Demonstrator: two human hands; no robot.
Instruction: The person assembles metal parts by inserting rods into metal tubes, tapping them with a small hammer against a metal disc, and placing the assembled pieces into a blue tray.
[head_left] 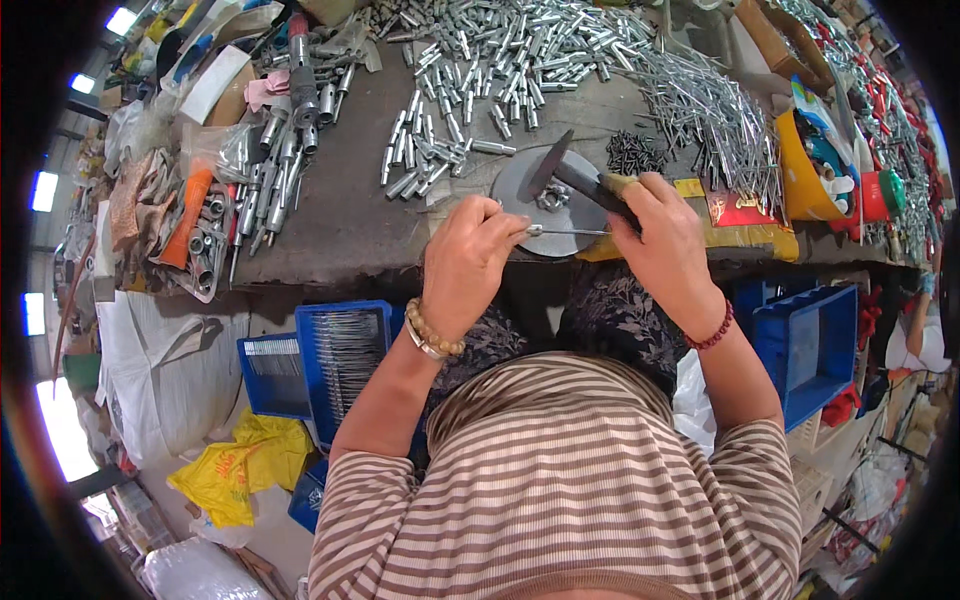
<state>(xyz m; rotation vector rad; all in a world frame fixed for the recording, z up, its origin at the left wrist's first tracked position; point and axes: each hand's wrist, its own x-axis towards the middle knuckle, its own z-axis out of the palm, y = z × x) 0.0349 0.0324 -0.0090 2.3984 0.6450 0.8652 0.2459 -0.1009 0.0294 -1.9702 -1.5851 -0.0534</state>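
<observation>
My left hand pinches one end of a thin metal rod, near a small silver fitting. The rod lies level above the near edge of a round grey metal plate. My right hand is closed around the dark handle of a hammer, its head tilted up over the plate. The rod's other end reaches the right fingertips; whether they grip it too, I cannot tell. On the plate, partly behind the hammer, sits a small cluster of metal parts.
Silver tubular sleeves are heaped behind the plate, with thin rods and small dark screws to the right. A yellow container stands at the far right. Tools, including an orange-handled one, lie left. Blue crates sit below the bench.
</observation>
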